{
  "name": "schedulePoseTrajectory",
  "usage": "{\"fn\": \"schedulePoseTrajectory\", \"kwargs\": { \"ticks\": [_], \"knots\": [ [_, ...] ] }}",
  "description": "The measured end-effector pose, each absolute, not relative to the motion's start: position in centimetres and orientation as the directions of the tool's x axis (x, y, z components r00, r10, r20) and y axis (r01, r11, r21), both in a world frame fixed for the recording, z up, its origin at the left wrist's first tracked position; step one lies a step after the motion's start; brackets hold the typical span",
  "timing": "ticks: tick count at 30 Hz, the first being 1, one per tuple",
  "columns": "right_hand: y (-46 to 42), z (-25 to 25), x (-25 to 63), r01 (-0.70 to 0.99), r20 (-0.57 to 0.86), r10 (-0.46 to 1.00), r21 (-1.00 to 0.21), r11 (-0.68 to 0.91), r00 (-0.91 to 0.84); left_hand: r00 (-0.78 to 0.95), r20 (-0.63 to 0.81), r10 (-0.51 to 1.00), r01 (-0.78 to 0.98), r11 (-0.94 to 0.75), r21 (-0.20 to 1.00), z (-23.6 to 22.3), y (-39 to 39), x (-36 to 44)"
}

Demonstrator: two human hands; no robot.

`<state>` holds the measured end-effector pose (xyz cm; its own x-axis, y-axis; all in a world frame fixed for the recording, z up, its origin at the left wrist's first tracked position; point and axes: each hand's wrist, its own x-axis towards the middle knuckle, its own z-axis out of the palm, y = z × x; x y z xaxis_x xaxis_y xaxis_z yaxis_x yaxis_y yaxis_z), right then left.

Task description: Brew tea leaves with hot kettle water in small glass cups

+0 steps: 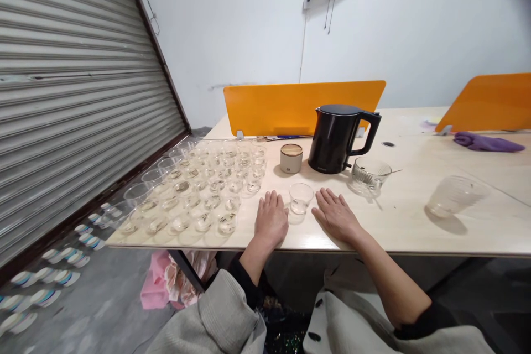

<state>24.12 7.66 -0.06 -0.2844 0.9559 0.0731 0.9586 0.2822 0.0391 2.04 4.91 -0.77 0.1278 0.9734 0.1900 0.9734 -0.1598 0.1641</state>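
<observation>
Flat on the table (394, 227), my left hand (271, 220) lies palm down with its fingers stretched out. My right hand (337, 215) rests the same way, fingers a little spread. Between them stands a clear plastic cup (301, 199) with some dark bits at its bottom; neither hand grips it. Behind the cup is a small grey canister (291, 159) with a wooden-looking lid. A black electric kettle (334, 141) stands farther back. To its right sits a ribbed glass bowl (370, 172) with a thin handle poking over the rim.
Many clear cups (211, 199) with dark bits inside fill the table's left side. On the right, a stack of clear cups (454, 196) lies on its side, near a purple cloth (488, 142). An orange divider (274, 110) stands behind. Several lidded tubs (66, 276) line the floor.
</observation>
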Motion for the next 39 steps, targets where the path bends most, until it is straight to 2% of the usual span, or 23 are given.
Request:
{"fn": "schedulePoseTrajectory", "kwargs": {
  "ticks": [30, 39],
  "knots": [
    [7.63, -0.06, 24.09, 0.960, 0.083, 0.956, 0.031, 0.278, -0.280, 0.126, 0.187, 0.974, 0.973, -0.158, 0.168, -0.56, 4.75, 2.05],
    [7.74, -0.20, 24.57, 0.950, 0.094, 0.946, 0.024, 0.310, -0.311, 0.131, 0.175, 0.976, 0.965, -0.166, 0.201, -0.48, 4.75, 2.03]
  ]
}}
